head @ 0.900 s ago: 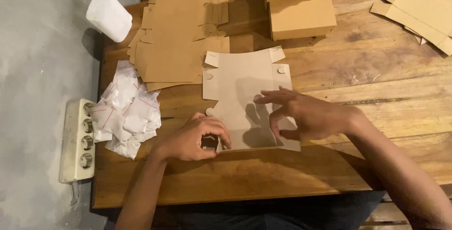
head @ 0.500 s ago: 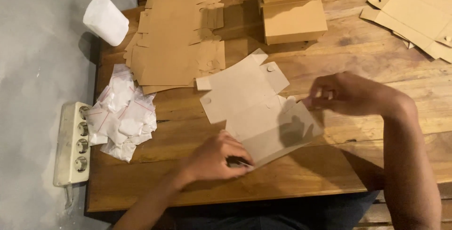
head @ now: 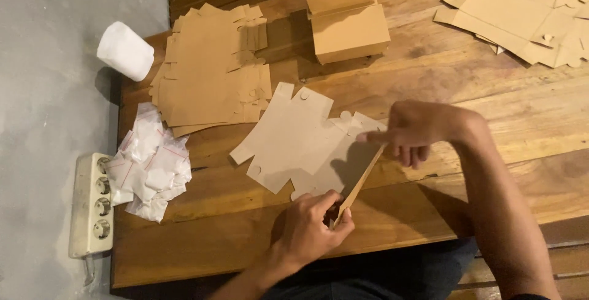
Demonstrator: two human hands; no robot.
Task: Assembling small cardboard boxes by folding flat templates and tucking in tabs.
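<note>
Now folding up one side flap of the flat box cutout (head: 294,137) on the wooden table (head: 466,85).
I have my left hand (head: 310,229) pinching the near end of the raised flap (head: 359,183) and my right hand (head: 411,131) pinching its far end, fingers closed on the card. By my judgement the crease is only half made; next I should press along the fold line evenly, keeping the cutout flat beside the stack of blanks (head: 208,70).

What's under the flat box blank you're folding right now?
Only the bare wooden table shows around the flat box blank. Both hands, left hand and right hand, lift its near flap upright. Anything beneath the flat part is covered.
</note>
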